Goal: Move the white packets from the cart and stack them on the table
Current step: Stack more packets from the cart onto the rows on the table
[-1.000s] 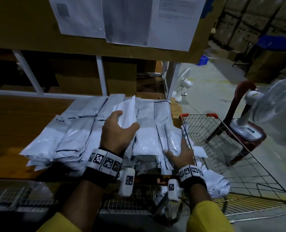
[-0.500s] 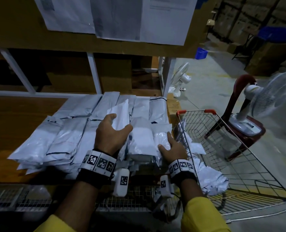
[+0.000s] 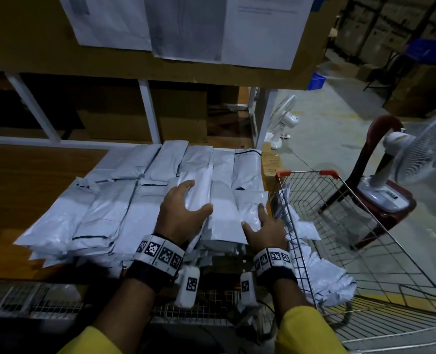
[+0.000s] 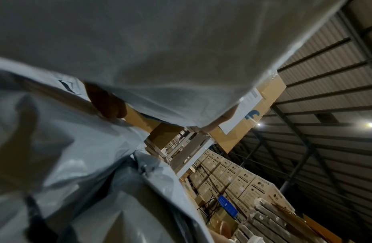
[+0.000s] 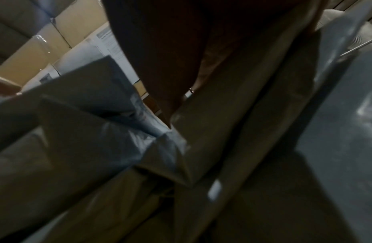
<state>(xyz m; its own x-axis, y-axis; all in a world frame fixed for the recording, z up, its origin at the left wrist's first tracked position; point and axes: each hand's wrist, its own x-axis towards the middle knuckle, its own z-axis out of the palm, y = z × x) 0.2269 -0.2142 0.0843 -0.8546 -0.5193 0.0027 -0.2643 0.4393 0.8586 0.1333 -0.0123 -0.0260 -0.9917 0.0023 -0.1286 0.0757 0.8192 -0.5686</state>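
White packets (image 3: 104, 213) lie in overlapping rows on the wooden table (image 3: 20, 180). My left hand (image 3: 197, 198) grips one white packet (image 3: 201, 177) between thumb and fingers and holds it low over the middle of the stack; in the left wrist view this packet (image 4: 160, 49) fills the top above a fingertip (image 4: 110, 106). With fingers straight, my right hand (image 3: 253, 215) rests flat on the rightmost packet (image 3: 247, 205) at the table's right edge. More packets (image 3: 324, 277) lie in the wire cart (image 3: 380, 251) to the right. The right wrist view is dark and blurred.
A white shelf frame (image 3: 148, 111) and cardboard boxes stand behind the table. A fan (image 3: 416, 154) sits on a red chair (image 3: 385, 129) beyond the cart, and a smaller fan (image 3: 285, 118) stands on the floor. A wire rack (image 3: 45, 300) runs below the table's front edge.
My left hand has tipped its packet down from upright toward the stack. My right hand has moved from the table's edge onto the rightmost packet.
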